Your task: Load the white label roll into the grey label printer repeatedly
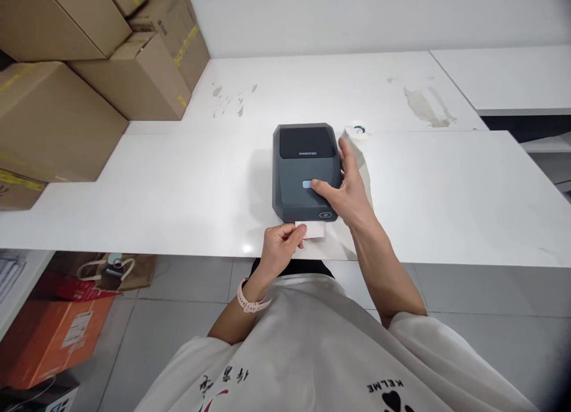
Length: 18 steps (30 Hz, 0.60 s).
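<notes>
A dark grey label printer point(307, 189) with a black window in its lid stands on the white table. A white paper label point(315, 229) sticks out of its front edge. The closed fingers of my left hand point(279, 245) pinch the label's left end. My right hand point(350, 192) grips the printer's right side, its thumb on the pale button point(306, 184) and its fingers along the side wall. Just behind that hand lies a small white roll point(355, 132) with a blue core, and a strip of backing paper point(363, 168) runs beside the printer.
Cardboard boxes point(57, 120) are stacked on the table's left end. The white tabletop point(446, 204) has peeled patches towards the wall. Below on the left, an orange box point(57, 340) and a brown paper bag point(143, 272) stand on the tiled floor.
</notes>
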{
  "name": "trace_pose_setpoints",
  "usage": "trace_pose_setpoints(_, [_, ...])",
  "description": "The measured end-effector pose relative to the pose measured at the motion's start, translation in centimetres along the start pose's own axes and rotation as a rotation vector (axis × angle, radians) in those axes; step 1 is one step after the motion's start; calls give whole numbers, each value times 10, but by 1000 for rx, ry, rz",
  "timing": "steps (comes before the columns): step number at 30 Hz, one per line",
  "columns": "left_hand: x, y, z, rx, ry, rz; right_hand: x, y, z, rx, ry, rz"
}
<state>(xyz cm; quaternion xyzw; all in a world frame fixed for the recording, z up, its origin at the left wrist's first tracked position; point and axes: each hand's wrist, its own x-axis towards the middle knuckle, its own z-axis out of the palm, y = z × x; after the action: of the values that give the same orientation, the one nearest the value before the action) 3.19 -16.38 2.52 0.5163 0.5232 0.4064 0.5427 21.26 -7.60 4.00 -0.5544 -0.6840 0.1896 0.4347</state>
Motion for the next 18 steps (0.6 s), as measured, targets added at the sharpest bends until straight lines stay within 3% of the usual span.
trace_pose_setpoints(4, [-5,8,-4,19,118,131,-3,2,-5,-81,-45,-19])
trace_pose_setpoints(7, [2,27,-18,-58,347,318,-22,-6,-8,-31,-35,-2])
trace_pose_setpoints(10, [34,55,-36,-115,577,461,-40,-24,-12,-10,49,-67])
trace_pose_setpoints(12, [67,68,-46,-139,655,477,-39,-38,-15,-14,132,-150])
trace_pose_setpoints(15, [120,69,-51,-155,595,411,-9,-55,-21,4,243,-268])
trace_pose_setpoints(18, [152,53,-49,-110,444,305,48,-66,-30,53,352,-383])
